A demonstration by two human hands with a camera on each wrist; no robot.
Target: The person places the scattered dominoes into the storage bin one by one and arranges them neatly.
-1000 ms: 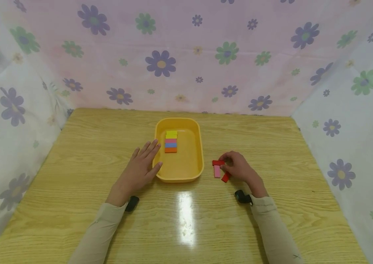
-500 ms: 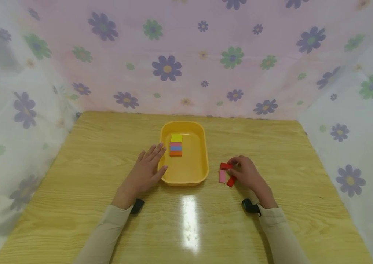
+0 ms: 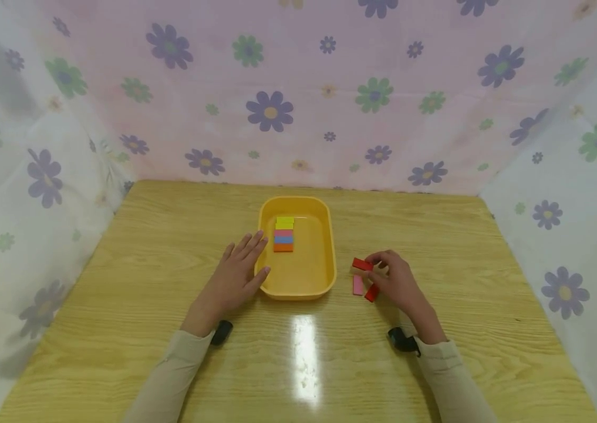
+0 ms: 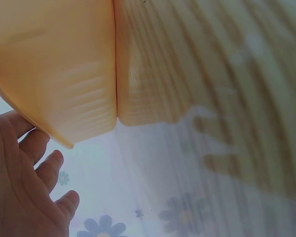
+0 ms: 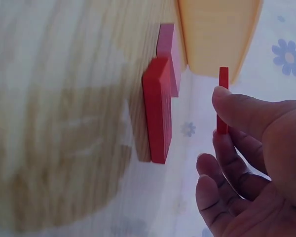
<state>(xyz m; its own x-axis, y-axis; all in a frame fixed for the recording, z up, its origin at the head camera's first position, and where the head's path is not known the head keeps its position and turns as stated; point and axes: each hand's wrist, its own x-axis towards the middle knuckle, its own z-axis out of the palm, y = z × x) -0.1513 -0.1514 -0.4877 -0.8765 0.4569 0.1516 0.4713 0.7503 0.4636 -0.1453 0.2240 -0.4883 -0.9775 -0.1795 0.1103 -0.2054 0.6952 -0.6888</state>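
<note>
Between thumb and fingertips, my right hand [image 3: 397, 283] pinches a small red block [image 5: 223, 75], thin and rectangular like a domino. In the right wrist view the table lies apart from it. Just below it in the head view are a pink block [image 3: 357, 285] and a second red block [image 3: 372, 292], both on the table. My left hand [image 3: 230, 279] rests on the left rim of a yellow plastic tray [image 3: 306, 267], fingers extended. Inside the tray, several blocks form one column: yellow [image 3: 284, 222], pink [image 3: 283, 233], blue [image 3: 283, 239] and orange [image 3: 283, 248].
The wood-grain table [image 3: 171, 223] is enclosed by flower-print cloth [image 3: 298, 117] at the back and both sides. Black wrist cameras [image 3: 402, 341] sit at both cuffs. A bright light reflection [image 3: 305, 358] shows on the table in front of the tray.
The head view has shifted a little, so the whole scene sits further right and lower. The pinched red block has tilted and come away from the pink one. My left hand stays at the tray.
</note>
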